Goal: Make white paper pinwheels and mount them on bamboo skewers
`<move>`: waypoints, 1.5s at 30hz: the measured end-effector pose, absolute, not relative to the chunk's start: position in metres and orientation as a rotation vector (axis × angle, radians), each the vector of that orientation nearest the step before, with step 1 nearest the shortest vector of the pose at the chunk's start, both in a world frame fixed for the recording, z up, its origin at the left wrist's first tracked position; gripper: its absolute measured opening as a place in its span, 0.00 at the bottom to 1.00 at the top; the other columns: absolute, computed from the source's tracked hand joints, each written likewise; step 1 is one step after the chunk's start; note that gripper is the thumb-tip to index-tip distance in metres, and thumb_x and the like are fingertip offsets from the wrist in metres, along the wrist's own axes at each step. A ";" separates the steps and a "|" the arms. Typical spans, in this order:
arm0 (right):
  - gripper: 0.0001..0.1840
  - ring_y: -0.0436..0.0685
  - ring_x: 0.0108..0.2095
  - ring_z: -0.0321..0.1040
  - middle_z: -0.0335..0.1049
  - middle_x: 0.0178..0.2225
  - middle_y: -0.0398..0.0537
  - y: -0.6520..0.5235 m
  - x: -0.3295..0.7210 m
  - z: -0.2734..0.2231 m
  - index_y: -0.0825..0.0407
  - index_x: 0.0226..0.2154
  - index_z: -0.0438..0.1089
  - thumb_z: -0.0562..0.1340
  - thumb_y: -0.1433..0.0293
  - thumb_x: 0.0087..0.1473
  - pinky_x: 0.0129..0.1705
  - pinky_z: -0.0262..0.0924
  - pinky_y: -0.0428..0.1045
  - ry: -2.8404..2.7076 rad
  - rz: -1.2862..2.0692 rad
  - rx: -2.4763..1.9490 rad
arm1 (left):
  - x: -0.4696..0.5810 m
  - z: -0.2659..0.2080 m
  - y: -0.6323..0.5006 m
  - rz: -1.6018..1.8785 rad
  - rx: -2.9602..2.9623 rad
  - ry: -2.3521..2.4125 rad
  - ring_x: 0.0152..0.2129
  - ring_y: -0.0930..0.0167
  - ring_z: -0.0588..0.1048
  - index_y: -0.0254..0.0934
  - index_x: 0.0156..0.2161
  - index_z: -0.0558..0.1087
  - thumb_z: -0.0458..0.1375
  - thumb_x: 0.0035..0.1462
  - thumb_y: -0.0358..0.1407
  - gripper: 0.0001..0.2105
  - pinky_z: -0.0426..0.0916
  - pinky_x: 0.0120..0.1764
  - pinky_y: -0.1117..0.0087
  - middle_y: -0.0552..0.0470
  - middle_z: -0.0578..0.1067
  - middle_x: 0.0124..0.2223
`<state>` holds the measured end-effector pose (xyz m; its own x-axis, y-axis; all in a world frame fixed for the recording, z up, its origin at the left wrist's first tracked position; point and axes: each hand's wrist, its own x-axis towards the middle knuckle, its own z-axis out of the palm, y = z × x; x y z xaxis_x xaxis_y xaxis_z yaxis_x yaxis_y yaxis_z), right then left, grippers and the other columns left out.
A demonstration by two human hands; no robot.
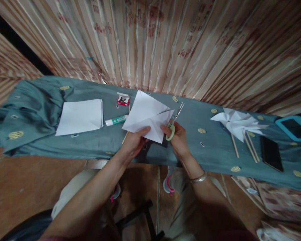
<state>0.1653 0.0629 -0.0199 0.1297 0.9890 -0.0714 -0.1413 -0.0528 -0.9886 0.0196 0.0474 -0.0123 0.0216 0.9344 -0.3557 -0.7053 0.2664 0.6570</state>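
A square sheet of white paper (146,108) with slits cut in from its corners is held above the table in front of me. My left hand (135,142) pinches its near edge, thumb on top and fingers beneath. In my right hand (177,137) are scissors (170,132) with pale green handles, their blades pointing away to the upper right, beyond the paper's right edge. The right thumb also touches the right corner of the sheet. Left of the sheet lie a green and white glue stick (116,120) and a small open red box (123,99) of metal pins or tacks.
A stack of white paper (80,117) lies at the left of the cloth-covered table (203,150). To the right are white paper pinwheels (234,122) on wooden sticks (252,147), a black phone (271,154) and a blue-framed device (294,128). A patterned curtain (150,47) hangs behind.
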 end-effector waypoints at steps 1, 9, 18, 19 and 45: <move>0.23 0.48 0.25 0.63 0.69 0.24 0.37 0.061 0.166 -0.018 0.50 0.30 0.70 0.74 0.56 0.33 0.29 0.59 0.46 -1.024 1.251 -1.237 | 0.017 -0.013 0.051 1.329 0.334 0.864 0.26 0.73 0.76 0.34 0.40 0.74 0.67 0.40 0.24 0.18 0.72 0.28 0.75 0.53 0.79 0.34; 0.36 0.51 0.26 0.70 0.77 0.30 0.51 0.043 0.179 -0.015 0.55 0.37 0.72 0.66 0.41 0.38 0.26 0.59 0.46 -1.395 1.903 -1.179 | -0.011 -0.002 0.076 1.471 0.240 0.979 0.23 0.75 0.75 0.36 0.36 0.74 0.61 0.47 0.22 0.11 0.68 0.25 0.78 0.56 0.78 0.29; 0.32 0.50 0.24 0.66 0.75 0.27 0.47 0.043 0.178 -0.024 0.55 0.37 0.71 0.68 0.45 0.39 0.27 0.59 0.46 -1.419 2.035 -1.186 | -0.012 -0.014 0.084 1.450 0.295 0.974 0.24 0.73 0.76 0.35 0.43 0.75 0.62 0.46 0.24 0.16 0.71 0.29 0.74 0.54 0.80 0.32; 0.31 0.50 0.24 0.66 0.75 0.26 0.47 0.044 0.178 -0.024 0.55 0.37 0.71 0.67 0.46 0.41 0.27 0.59 0.46 -1.433 2.017 -1.190 | -0.011 -0.015 0.084 1.448 0.298 0.974 0.24 0.73 0.76 0.36 0.44 0.75 0.62 0.46 0.24 0.17 0.72 0.29 0.73 0.54 0.80 0.33; 0.23 0.48 0.20 0.64 0.72 0.21 0.43 0.045 0.169 -0.023 0.53 0.31 0.72 0.68 0.51 0.40 0.22 0.58 0.45 -1.449 1.878 -1.305 | 0.000 -0.021 0.082 1.431 0.315 0.970 0.32 0.68 0.78 0.41 0.45 0.75 0.61 0.49 0.26 0.16 0.73 0.35 0.69 0.54 0.80 0.37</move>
<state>0.1688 0.0452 -0.0227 -0.4640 0.7837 -0.4130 0.2005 -0.3612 -0.9107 0.0002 0.0817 -0.0213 -0.1475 0.9175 -0.3694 -0.6833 0.1755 0.7087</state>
